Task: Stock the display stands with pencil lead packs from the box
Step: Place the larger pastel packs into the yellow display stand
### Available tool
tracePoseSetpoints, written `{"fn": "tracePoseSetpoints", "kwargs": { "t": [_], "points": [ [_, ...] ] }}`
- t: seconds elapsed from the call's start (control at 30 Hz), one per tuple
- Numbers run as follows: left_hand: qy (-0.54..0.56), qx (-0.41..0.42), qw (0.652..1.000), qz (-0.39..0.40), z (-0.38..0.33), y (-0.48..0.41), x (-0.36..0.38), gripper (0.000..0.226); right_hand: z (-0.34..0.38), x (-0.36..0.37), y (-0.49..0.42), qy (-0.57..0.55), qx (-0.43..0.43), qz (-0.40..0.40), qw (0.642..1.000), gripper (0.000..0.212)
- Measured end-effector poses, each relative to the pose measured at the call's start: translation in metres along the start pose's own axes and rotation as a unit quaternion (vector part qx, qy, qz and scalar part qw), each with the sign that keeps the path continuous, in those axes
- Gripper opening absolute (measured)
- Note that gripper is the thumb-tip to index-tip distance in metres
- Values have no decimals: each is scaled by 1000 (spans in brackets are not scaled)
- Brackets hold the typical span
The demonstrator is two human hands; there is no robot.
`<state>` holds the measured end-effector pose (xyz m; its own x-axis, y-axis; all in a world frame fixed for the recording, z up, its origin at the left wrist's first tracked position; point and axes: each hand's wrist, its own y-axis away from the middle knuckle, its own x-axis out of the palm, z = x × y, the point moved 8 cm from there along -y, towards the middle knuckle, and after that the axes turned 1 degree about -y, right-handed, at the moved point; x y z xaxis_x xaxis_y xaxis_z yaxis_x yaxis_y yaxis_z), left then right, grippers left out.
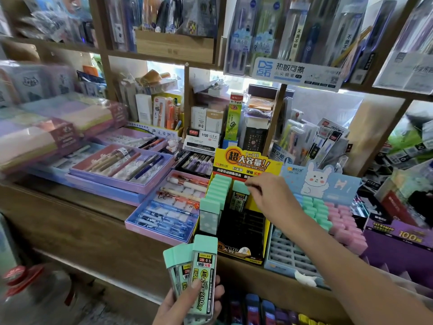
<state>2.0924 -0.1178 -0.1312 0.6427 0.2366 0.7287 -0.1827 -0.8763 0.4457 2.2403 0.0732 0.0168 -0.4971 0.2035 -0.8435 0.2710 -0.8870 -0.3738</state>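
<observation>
Several held packs of pencil lead, two or three by the look of it, fanned out low in the middle of the view. Grips them in the left hand, thumb laid across the front of the nearest, mint caps up, clear bodies printed 2B 0.5. Reaches the right hand forward over the counter to the yellow display stand. Bends the fingertips down onto the mint cap of a lone pack standing upright in the stand's middle column. Cannot tell whether pinching that cap or only touching it.

In the stand's left column, a row of mint packs, stepped down toward the front. Below the lone pack, black slots in plain sight.

Just beside the yellow stand, on its right, a blue display stand with a white rabbit on its header. Holds green packs in two columns and pink packs next to them, with pale-blue slots showing toward the front.

Left of both stands, on the same counter, lilac trays of pens lying open. Above and behind, wooden shelves crowded with boxed and bagged pens.
</observation>
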Motion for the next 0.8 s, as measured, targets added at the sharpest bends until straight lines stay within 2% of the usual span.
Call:
{"fn": "tracePoseSetpoints", "kwargs": {
  "t": [0.13,0.27,0.37,0.6,0.7,0.8],
  "points": [
    [-16,47,999,-15,-3,3,-1,47,1,-2,5,7,-1,13,1000,21],
    [-28,74,997,-24,-2,6,1,44,11,-11,31,-142,23,-29,989,18],
    [-39,64,997,-21,0,7,4,47,19,2,56,-236,53,41,970,23],
    [-82,46,996,-9,4,13,13,51,29,28,102,-370,101,143,913,7],
    [-73,62,995,6,3,14,14,49,27,39,111,-411,131,156,889,7],
    [-53,78,995,-14,-1,14,7,42,22,41,115,-436,152,156,873,9]
  ]
}}
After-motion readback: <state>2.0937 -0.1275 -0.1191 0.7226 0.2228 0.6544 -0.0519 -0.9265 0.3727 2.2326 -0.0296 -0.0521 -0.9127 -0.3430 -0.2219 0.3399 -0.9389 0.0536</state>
